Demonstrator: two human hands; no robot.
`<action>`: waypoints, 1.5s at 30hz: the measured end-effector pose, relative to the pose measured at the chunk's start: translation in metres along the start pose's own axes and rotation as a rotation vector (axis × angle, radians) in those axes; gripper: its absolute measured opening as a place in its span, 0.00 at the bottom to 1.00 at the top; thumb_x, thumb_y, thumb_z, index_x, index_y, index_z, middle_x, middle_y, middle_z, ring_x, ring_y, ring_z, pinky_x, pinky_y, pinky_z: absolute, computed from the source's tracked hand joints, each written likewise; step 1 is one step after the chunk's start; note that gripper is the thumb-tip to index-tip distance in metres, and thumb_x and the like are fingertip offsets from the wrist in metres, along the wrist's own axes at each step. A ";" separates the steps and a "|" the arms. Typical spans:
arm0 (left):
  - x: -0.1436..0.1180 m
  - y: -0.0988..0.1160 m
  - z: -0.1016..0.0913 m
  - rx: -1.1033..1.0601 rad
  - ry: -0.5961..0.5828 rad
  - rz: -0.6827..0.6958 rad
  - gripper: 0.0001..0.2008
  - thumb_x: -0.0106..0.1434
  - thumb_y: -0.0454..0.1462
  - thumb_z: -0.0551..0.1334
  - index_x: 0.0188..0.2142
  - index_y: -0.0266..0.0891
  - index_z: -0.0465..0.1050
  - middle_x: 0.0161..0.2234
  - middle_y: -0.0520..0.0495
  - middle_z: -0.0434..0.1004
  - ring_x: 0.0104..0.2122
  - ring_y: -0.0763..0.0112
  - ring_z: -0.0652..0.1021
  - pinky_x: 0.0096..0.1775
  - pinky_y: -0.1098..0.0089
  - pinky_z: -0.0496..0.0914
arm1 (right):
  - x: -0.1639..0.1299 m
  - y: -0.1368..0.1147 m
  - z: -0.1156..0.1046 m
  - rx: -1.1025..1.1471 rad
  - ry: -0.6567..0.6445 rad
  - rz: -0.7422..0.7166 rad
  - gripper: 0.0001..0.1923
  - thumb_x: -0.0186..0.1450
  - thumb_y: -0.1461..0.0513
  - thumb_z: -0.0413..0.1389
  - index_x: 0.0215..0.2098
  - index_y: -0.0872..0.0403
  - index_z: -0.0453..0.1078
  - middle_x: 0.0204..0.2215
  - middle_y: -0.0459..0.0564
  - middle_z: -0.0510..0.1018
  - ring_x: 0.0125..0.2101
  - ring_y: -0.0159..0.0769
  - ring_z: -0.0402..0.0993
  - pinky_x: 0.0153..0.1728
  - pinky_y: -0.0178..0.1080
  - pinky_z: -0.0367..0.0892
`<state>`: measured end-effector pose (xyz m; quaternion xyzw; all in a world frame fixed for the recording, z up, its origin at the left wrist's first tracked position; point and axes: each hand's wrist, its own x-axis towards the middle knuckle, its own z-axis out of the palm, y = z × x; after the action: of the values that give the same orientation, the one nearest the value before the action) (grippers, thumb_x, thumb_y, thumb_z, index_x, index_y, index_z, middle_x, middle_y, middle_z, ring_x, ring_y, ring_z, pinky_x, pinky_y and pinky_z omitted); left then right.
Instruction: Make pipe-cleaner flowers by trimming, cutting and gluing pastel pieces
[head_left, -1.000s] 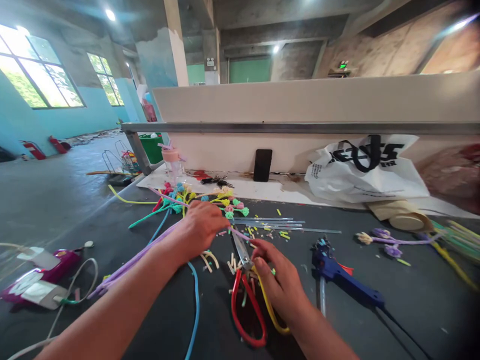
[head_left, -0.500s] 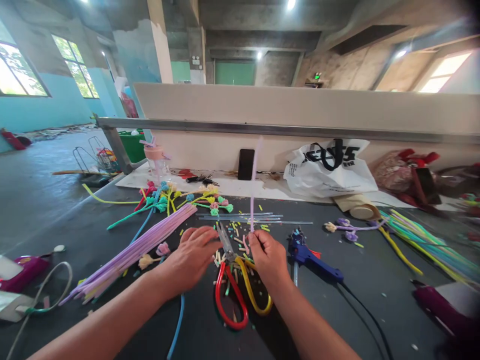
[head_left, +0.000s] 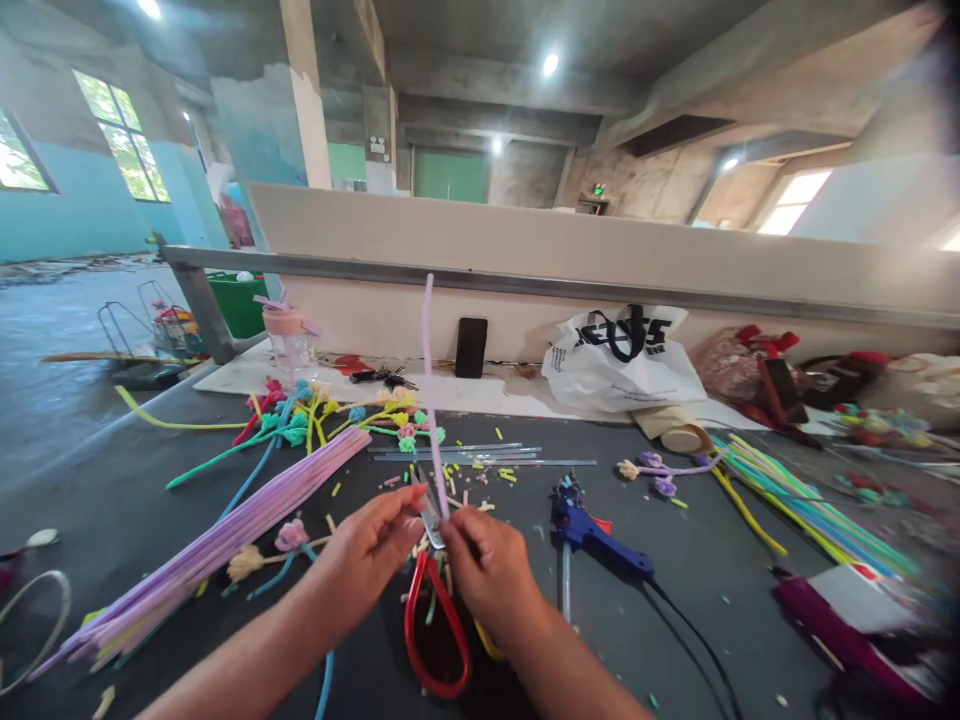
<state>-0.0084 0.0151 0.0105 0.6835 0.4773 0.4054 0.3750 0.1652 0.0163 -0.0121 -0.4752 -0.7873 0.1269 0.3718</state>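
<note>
Fingers of the left hand (head_left: 367,555) curl loosely, their tips by the scissors (head_left: 435,600) blades; whether they grip anything I cannot tell. Just right of them, the right hand (head_left: 487,570) pinches a lilac pipe cleaner (head_left: 429,390), which stands upright above the dark table (head_left: 750,600). Farther right lies a blue glue gun (head_left: 600,535).

The right hand (head_left: 487,570) hides the scissors' (head_left: 435,620) yellow handle, and the right-edge clutter (head_left: 885,420) is blurred.
</note>
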 end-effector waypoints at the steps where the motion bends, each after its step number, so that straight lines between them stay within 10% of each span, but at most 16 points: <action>1: 0.000 0.006 0.008 -0.147 0.043 -0.049 0.16 0.59 0.44 0.56 0.44 0.39 0.70 0.40 0.44 0.75 0.41 0.65 0.74 0.44 0.68 0.67 | -0.003 -0.004 0.001 -0.042 -0.085 -0.062 0.14 0.63 0.62 0.46 0.22 0.55 0.65 0.18 0.44 0.71 0.20 0.28 0.66 0.22 0.29 0.54; 5: 0.002 0.021 0.011 -0.599 0.226 -0.211 0.14 0.57 0.45 0.59 0.35 0.36 0.72 0.27 0.49 0.74 0.30 0.69 0.76 0.34 0.72 0.69 | -0.009 -0.015 -0.003 -0.160 -0.395 -0.276 0.09 0.60 0.60 0.50 0.24 0.53 0.68 0.20 0.45 0.76 0.22 0.31 0.71 0.23 0.30 0.54; 8: 0.008 0.015 -0.005 -0.815 0.145 -0.270 0.14 0.57 0.44 0.59 0.38 0.37 0.71 0.22 0.54 0.67 0.18 0.78 0.69 0.21 0.76 0.64 | -0.003 -0.016 -0.013 -0.248 -0.394 -0.108 0.11 0.63 0.56 0.48 0.29 0.52 0.69 0.24 0.45 0.78 0.25 0.32 0.74 0.24 0.30 0.56; 13: 0.014 -0.017 -0.019 -0.869 0.009 -0.343 0.16 0.60 0.44 0.57 0.46 0.43 0.66 0.24 0.55 0.65 0.12 0.88 0.56 0.15 0.81 0.46 | 0.003 -0.011 -0.022 -0.530 -0.397 0.191 0.12 0.58 0.52 0.54 0.33 0.52 0.67 0.28 0.51 0.80 0.29 0.43 0.76 0.25 0.35 0.59; 27: 0.015 -0.037 -0.017 -0.998 -0.026 -0.418 0.13 0.58 0.38 0.59 0.43 0.40 0.66 0.23 0.54 0.65 0.12 0.88 0.56 0.15 0.82 0.43 | -0.008 -0.015 -0.015 -0.420 -0.473 0.183 0.32 0.54 0.64 0.52 0.57 0.53 0.54 0.36 0.56 0.78 0.34 0.48 0.76 0.29 0.38 0.63; 37: 0.017 -0.044 -0.021 -1.087 0.028 -0.409 0.08 0.57 0.34 0.59 0.38 0.36 0.68 0.22 0.55 0.62 0.14 0.87 0.58 0.15 0.82 0.48 | 0.017 0.007 -0.043 0.623 -0.468 0.605 0.22 0.53 0.60 0.53 0.46 0.55 0.63 0.22 0.42 0.71 0.17 0.27 0.64 0.18 0.29 0.59; 45: 0.015 -0.041 -0.020 -1.144 -0.056 -0.408 0.06 0.58 0.34 0.59 0.37 0.35 0.69 0.23 0.55 0.62 0.13 0.89 0.57 0.15 0.82 0.46 | 0.015 -0.005 -0.048 1.337 -0.410 0.376 0.13 0.50 0.59 0.57 0.32 0.55 0.64 0.24 0.44 0.67 0.23 0.27 0.65 0.25 0.32 0.65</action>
<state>-0.0378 0.0427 -0.0154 0.2787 0.2953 0.4994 0.7653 0.1918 0.0189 0.0312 -0.2401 -0.5003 0.7297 0.3995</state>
